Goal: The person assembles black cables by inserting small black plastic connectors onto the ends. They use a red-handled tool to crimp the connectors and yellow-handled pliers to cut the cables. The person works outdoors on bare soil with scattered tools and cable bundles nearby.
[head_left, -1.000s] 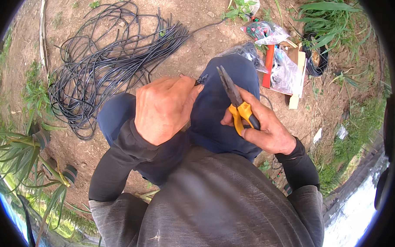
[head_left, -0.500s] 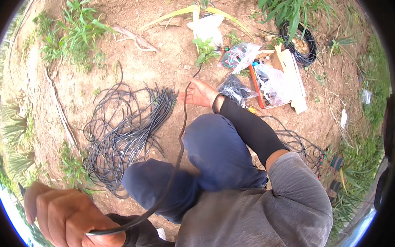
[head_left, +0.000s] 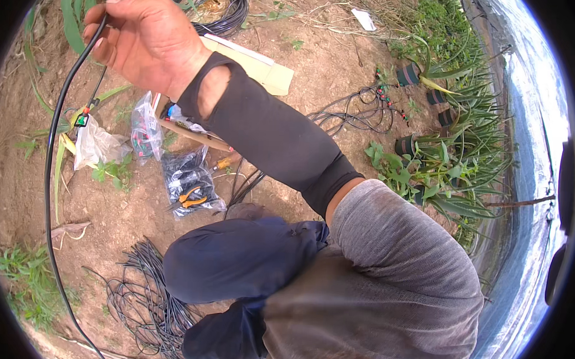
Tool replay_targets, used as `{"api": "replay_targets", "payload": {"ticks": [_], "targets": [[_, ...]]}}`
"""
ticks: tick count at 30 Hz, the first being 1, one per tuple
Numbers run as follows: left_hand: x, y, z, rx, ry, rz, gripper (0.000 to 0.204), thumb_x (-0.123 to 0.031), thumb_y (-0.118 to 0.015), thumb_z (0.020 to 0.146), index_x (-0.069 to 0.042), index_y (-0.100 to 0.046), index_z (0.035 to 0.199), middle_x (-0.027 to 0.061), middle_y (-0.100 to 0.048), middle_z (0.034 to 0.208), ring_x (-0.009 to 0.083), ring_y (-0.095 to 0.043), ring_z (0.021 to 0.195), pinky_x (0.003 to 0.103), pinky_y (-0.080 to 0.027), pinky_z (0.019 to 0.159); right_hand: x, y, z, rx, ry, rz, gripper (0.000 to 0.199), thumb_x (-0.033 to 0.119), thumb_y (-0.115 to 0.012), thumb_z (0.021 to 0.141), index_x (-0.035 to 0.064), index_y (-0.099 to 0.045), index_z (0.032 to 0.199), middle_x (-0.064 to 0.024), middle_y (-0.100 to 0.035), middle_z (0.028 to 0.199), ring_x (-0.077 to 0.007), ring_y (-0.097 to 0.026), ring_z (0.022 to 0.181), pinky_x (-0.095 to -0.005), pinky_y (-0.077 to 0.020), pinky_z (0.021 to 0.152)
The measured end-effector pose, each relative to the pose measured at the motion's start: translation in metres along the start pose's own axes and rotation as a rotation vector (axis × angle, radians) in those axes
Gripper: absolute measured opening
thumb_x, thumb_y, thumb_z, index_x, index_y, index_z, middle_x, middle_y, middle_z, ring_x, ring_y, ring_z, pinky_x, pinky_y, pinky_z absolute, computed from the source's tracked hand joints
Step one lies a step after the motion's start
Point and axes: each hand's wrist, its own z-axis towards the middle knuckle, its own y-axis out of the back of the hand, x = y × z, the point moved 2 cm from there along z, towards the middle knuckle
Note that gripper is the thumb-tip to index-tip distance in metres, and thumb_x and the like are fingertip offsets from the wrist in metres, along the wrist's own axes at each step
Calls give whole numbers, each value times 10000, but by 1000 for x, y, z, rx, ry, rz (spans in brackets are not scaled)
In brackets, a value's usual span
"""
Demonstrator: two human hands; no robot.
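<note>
My right hand (head_left: 150, 45) is raised at the upper left, its thumb and fingers closed around a thin black tube (head_left: 49, 171). From the fingers the tube bows down along the left side and leaves at the lower edge. Just below the hand is a small green and orange-red sprinkler head (head_left: 82, 120) on a thin dark stem; whether it joins the held tube I cannot tell. A bundle of cut black tubing (head_left: 145, 295) lies on the soil beside my knees. Orange-handled pliers (head_left: 190, 200) rest on a clear bag of black parts (head_left: 181, 169). My left hand is out of view.
Beyond the pliers are a bag of coloured fittings (head_left: 146, 131), a white plastic bag (head_left: 98, 146) and an open cardboard box (head_left: 266, 68). A black coil (head_left: 235, 13) lies at the top. Potted spiky plants (head_left: 408, 75) line the right, beside shiny sheeting (head_left: 528, 188).
The view has swung to the right. My right hand has risen from near the ground and its fingers have closed on the tube. My left hand has gone out of view.
</note>
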Motion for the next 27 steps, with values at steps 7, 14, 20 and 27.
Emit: {"api": "replay_targets", "payload": {"ticks": [7,14,20,27], "targets": [[170,-91,44,344,552,25,229,-160,-511,1003,7,-600,1132,128,-637,1024,267,-560,1018,383,-432,980,262,14,-72,-157,120,-592,178,201,-535,997,49,-626,1013,-44,-677,818,-153,-667,696,-216,-523,495],[364,-158,-5,513,981,256,175,-164,-512,1017,-5,-512,1089,205,-625,1081,324,-657,1055,395,-593,875,466,143,-156,-628,247,-1050,197,212,-501,987,43,-591,940,-23,-653,748,-122,-646,615,-208,-516,513],[523,-145,-120,442,1610,278,167,-141,-521,1007,-8,-579,1091,208,-637,1194,268,-669,1047,343,-574,872,509,343,-310,-1230,-120,-2239,340,165,-621,889,9,-537,1179,-96,-666,1013,-220,-660,914,-339,-518,759],[559,-59,-179,-150,1669,345,378,-271,-581,977,41,-555,1187,234,-630,1174,274,-660,1055,358,-570,863,201,340,-332,-720,-415,-1770,343,177,-604,956,-21,-624,1235,-77,-690,1009,-147,-639,928,-295,-507,834]]}}
